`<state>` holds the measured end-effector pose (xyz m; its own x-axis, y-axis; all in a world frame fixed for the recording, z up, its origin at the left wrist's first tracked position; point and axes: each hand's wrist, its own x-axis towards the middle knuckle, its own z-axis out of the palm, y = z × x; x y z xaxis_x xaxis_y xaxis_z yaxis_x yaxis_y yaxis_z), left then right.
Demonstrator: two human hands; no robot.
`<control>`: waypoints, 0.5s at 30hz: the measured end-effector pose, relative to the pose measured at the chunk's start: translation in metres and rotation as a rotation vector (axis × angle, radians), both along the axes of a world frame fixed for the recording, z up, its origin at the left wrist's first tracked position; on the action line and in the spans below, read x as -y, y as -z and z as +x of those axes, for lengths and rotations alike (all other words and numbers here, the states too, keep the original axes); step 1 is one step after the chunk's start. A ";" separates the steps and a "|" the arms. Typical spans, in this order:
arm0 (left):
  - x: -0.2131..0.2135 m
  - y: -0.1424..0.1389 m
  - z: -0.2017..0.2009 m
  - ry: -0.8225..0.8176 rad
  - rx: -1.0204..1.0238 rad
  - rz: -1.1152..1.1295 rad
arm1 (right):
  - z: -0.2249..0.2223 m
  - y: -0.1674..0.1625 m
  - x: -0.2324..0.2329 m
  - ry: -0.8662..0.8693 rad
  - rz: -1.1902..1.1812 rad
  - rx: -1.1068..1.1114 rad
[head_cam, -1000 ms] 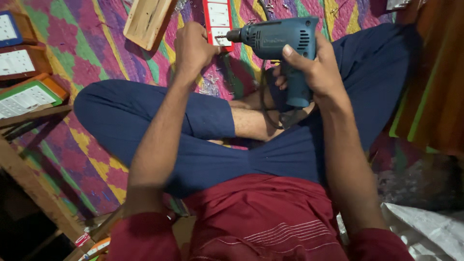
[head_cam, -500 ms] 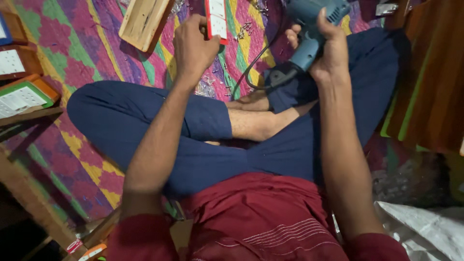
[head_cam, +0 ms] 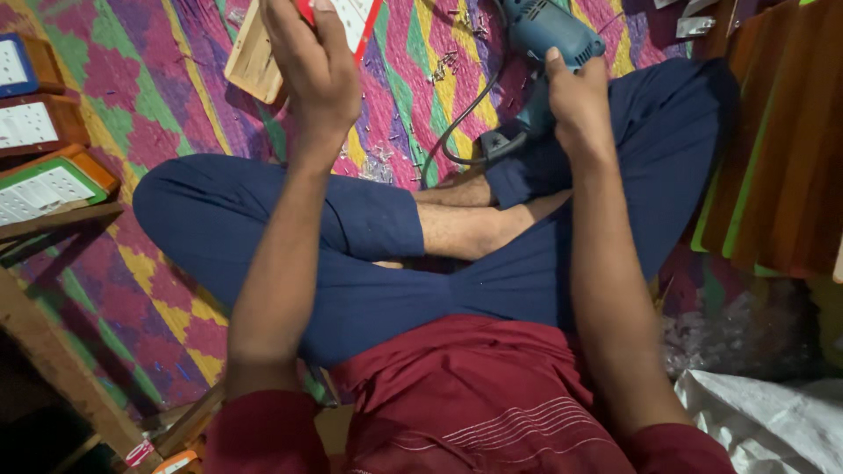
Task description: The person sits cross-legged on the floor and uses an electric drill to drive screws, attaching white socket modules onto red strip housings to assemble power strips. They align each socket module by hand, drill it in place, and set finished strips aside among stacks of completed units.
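Left hand grasps red-edged board, far left. Right hand grips blue drill, far right, cord trailing over mat.

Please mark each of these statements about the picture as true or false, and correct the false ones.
1. The right hand grips a blue-green electric drill with a black cord. True.
2. The left hand is empty. False: it holds a red-edged white panel.
3. The person sits cross-legged in dark blue trousers. True.
4. The floor covering is plain grey. False: it is a colourful patterned mat in pink, purple, green and yellow.
5. A light wooden board lies on the mat beyond the left hand. True.
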<state>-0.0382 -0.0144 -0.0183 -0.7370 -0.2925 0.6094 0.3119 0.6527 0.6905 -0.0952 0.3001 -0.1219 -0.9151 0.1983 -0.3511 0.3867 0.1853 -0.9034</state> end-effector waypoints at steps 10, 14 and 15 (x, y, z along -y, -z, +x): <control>-0.002 -0.030 0.016 0.172 0.117 0.096 | 0.046 -0.087 0.040 -0.391 1.039 -0.720; -0.008 -0.041 0.020 0.367 0.050 -0.087 | 0.056 -0.123 0.065 -0.583 -0.186 -0.536; -0.012 -0.042 0.022 0.382 0.055 -0.115 | 0.059 -0.126 0.071 -0.594 -0.496 -0.414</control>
<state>-0.0162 -0.0028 0.0236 -0.8119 0.0766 0.5788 0.5117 0.5706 0.6423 -0.0358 0.2292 0.0044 -0.8914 -0.4389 0.1129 -0.0258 -0.1996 -0.9795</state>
